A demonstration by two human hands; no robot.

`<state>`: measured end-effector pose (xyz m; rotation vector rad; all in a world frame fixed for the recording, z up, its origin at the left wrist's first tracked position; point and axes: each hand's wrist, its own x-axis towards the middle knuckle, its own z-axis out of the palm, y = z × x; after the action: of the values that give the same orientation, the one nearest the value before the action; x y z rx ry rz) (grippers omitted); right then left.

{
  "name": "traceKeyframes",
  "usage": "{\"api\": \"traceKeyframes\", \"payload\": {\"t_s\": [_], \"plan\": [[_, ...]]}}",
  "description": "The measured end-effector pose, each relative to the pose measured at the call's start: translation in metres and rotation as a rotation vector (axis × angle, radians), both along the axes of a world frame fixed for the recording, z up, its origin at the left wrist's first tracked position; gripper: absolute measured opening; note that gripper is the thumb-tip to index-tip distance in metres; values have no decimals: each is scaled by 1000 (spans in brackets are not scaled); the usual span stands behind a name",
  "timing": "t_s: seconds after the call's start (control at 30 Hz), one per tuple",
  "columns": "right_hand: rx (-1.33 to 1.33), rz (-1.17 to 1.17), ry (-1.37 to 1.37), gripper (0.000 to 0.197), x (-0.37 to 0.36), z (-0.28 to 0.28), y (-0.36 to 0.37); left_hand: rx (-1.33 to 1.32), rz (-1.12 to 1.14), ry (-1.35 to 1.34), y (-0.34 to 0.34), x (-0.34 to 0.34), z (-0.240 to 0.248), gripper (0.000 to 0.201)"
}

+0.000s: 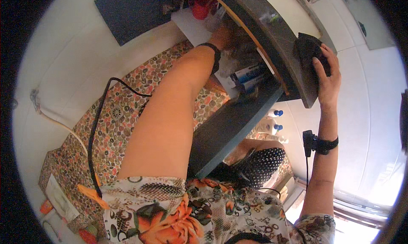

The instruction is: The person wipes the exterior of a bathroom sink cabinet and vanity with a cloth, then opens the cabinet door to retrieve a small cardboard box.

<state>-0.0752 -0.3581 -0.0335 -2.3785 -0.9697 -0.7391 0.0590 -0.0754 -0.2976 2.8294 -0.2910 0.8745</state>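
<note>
My left arm reaches into a low, dark cabinet, and my left hand (pixel 224 36) is in the shade inside it. Its fingers are too dim to make out, near a clear plastic bag (pixel 216 19) and a red container (pixel 200 7). At the right, my right hand (pixel 329 76) has its fingers curled over a black, cloth-like bundle (pixel 307 49) at the edge of the dark countertop (pixel 284 44). Blue and white packages (pixel 250 76) lie inside the cabinet, to the right of my left forearm.
A dark cabinet door (pixel 236 133) stands open between my arms. Bottles with blue caps (pixel 268 124) stand beyond it. The pebble-patterned floor (pixel 136 82) has a round drain (pixel 116 112). Another dark panel (pixel 131 16) is at the upper left. A black cable (pixel 91 137) loops beside my left arm.
</note>
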Motion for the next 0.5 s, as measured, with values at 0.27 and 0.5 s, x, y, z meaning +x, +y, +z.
{"api": "traceKeyframes", "payload": {"t_s": [0.27, 0.5], "plan": [[13, 67, 14, 34, -2, -3, 11, -223, -2, 151, 20, -34, 5, 34], [21, 52, -7, 35, 4, -5, 5, -686, 0, 65, 39, -114, 7, 61]]}}
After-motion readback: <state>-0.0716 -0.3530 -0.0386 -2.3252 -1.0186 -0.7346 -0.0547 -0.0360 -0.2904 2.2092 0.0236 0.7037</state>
